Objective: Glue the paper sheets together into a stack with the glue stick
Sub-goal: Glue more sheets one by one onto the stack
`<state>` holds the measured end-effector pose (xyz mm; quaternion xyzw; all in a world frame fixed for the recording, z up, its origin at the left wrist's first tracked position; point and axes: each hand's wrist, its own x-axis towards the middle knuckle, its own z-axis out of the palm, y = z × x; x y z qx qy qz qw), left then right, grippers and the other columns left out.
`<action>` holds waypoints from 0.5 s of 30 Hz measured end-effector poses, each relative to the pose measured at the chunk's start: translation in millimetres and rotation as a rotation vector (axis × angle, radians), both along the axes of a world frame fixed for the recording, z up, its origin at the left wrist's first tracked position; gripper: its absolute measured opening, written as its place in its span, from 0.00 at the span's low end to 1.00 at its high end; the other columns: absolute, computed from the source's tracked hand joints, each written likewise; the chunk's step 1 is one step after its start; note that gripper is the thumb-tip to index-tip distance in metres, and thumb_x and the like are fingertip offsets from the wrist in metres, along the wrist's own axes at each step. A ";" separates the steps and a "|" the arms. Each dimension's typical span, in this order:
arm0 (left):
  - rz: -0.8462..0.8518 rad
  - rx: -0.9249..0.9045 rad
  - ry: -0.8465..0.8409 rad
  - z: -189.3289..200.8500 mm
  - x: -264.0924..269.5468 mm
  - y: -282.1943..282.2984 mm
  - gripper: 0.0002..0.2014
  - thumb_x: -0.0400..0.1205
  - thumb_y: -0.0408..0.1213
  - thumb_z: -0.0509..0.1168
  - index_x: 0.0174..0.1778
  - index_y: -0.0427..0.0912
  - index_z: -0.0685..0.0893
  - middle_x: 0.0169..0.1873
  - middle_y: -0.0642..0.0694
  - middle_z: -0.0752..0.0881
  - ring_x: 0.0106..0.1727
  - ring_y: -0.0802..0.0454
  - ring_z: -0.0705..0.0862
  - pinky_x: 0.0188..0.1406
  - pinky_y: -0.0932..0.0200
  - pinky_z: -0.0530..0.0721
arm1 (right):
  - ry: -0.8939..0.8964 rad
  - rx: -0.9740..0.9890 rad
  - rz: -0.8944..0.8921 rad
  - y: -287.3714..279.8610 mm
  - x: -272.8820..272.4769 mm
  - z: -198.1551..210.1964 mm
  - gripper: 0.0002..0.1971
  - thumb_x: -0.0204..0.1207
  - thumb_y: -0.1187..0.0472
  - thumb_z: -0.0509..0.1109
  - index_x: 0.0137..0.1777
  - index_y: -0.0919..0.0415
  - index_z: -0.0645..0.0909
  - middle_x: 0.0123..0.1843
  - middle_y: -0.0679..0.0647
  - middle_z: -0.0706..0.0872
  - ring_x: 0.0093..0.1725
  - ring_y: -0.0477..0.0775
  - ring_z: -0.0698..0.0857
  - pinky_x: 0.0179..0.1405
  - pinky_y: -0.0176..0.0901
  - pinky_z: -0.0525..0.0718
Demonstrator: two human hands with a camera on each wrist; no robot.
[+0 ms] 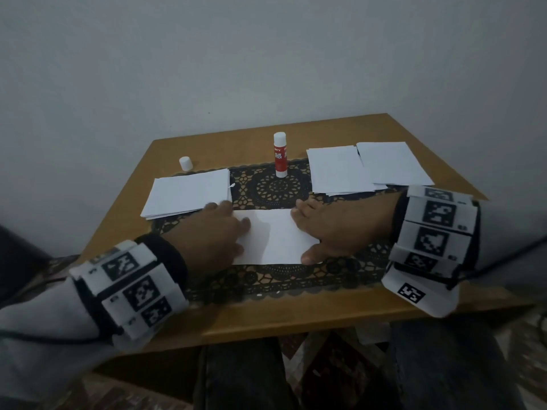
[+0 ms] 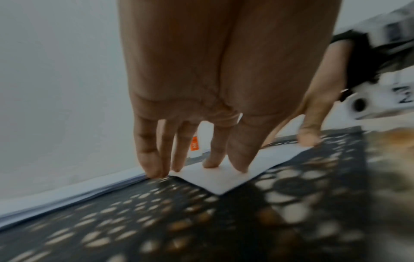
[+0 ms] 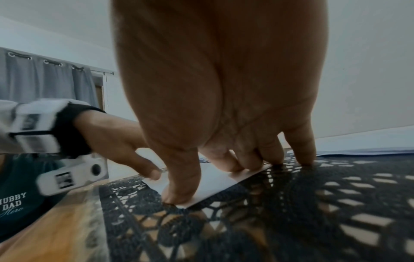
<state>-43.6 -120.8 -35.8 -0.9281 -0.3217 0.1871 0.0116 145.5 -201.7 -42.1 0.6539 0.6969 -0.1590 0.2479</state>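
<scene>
A single white sheet (image 1: 276, 235) lies flat on the black lace mat (image 1: 272, 187) in front of me. My left hand (image 1: 233, 232) presses its left edge with straight fingers. My right hand (image 1: 316, 232) presses the right edge, thumb at the near corner. The left wrist view shows my left hand (image 2: 212, 159) with fingertips down on the sheet (image 2: 224, 179). In the right wrist view, my right hand (image 3: 215, 159) spreads over the sheet (image 3: 215, 184). The red and white glue stick (image 1: 280, 155) stands uncapped behind the sheet, untouched. Its white cap (image 1: 185, 163) stands at the back left.
A pile of white sheets (image 1: 186, 193) lies left of the mat, its edge (image 2: 67, 193) touching my left little finger. Two more piles (image 1: 337, 170) (image 1: 393, 164) lie at the back right. The small wooden table (image 1: 266, 318) stands against a grey wall.
</scene>
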 end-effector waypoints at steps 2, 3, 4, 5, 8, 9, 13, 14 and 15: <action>-0.087 -0.087 0.041 2.3 2.5 -21.4 0.28 0.86 0.48 0.55 0.83 0.51 0.58 0.81 0.42 0.58 0.79 0.45 0.64 0.78 0.49 0.66 | 0.003 0.011 0.001 0.3 -0.8 0.3 0.46 0.83 0.38 0.55 0.85 0.65 0.35 0.86 0.61 0.36 0.86 0.59 0.41 0.83 0.52 0.49; -0.146 -0.173 0.050 4.2 4.1 -34.0 0.28 0.87 0.49 0.54 0.83 0.52 0.56 0.83 0.43 0.53 0.81 0.46 0.60 0.80 0.50 0.62 | 0.006 0.015 0.002 -0.1 -0.6 0.4 0.46 0.83 0.38 0.55 0.85 0.65 0.35 0.86 0.62 0.36 0.86 0.60 0.42 0.83 0.52 0.49; -0.201 -0.252 0.061 5.9 4.7 -45.1 0.29 0.87 0.49 0.52 0.84 0.52 0.53 0.84 0.45 0.47 0.83 0.47 0.54 0.82 0.51 0.58 | 0.009 0.018 0.001 -0.9 -0.3 0.2 0.45 0.83 0.38 0.55 0.85 0.65 0.35 0.86 0.62 0.36 0.86 0.60 0.42 0.83 0.52 0.49; -0.232 -0.307 0.075 6.0 4.0 -50.8 0.30 0.88 0.50 0.51 0.85 0.51 0.50 0.84 0.47 0.43 0.84 0.49 0.48 0.83 0.53 0.54 | 0.011 0.022 0.000 -1.7 0.0 0.1 0.45 0.83 0.38 0.55 0.85 0.65 0.35 0.86 0.62 0.36 0.86 0.60 0.42 0.83 0.52 0.49; -0.104 -0.302 0.085 2.6 -3.0 -35.3 0.34 0.87 0.53 0.49 0.84 0.47 0.40 0.83 0.48 0.37 0.84 0.53 0.40 0.84 0.53 0.48 | 0.012 0.025 0.003 -1.9 0.3 -0.6 0.46 0.83 0.37 0.55 0.85 0.65 0.35 0.86 0.62 0.36 0.86 0.60 0.41 0.83 0.54 0.49; -0.037 -0.254 0.101 0.0 -5.8 -26.6 0.36 0.87 0.55 0.48 0.83 0.45 0.37 0.83 0.46 0.35 0.84 0.52 0.39 0.84 0.52 0.47 | 0.008 0.024 0.003 -2.0 0.1 -0.9 0.46 0.83 0.37 0.55 0.85 0.65 0.35 0.86 0.62 0.36 0.86 0.60 0.41 0.83 0.54 0.49; 0.032 -0.208 0.221 -6.2 -18.2 -38.6 0.41 0.83 0.64 0.41 0.81 0.41 0.30 0.80 0.42 0.28 0.82 0.48 0.32 0.84 0.51 0.43 | 0.017 0.021 -0.012 -2.7 1.1 -2.0 0.46 0.83 0.37 0.55 0.85 0.64 0.34 0.86 0.61 0.34 0.86 0.60 0.39 0.83 0.54 0.48; 0.005 -0.241 0.241 -5.2 -21.4 -50.4 0.43 0.81 0.66 0.40 0.80 0.42 0.29 0.78 0.44 0.27 0.82 0.49 0.31 0.83 0.52 0.42 | 0.027 0.021 -0.016 -3.4 1.7 -1.9 0.46 0.83 0.37 0.55 0.85 0.64 0.34 0.86 0.61 0.34 0.86 0.59 0.39 0.83 0.54 0.47; -0.017 -0.264 0.250 -4.5 -23.7 -58.0 0.43 0.80 0.67 0.40 0.80 0.43 0.28 0.78 0.45 0.26 0.82 0.50 0.31 0.83 0.52 0.42 | 0.036 0.020 -0.018 -3.8 2.1 -1.4 0.45 0.83 0.38 0.54 0.85 0.64 0.34 0.86 0.60 0.34 0.86 0.59 0.39 0.83 0.53 0.47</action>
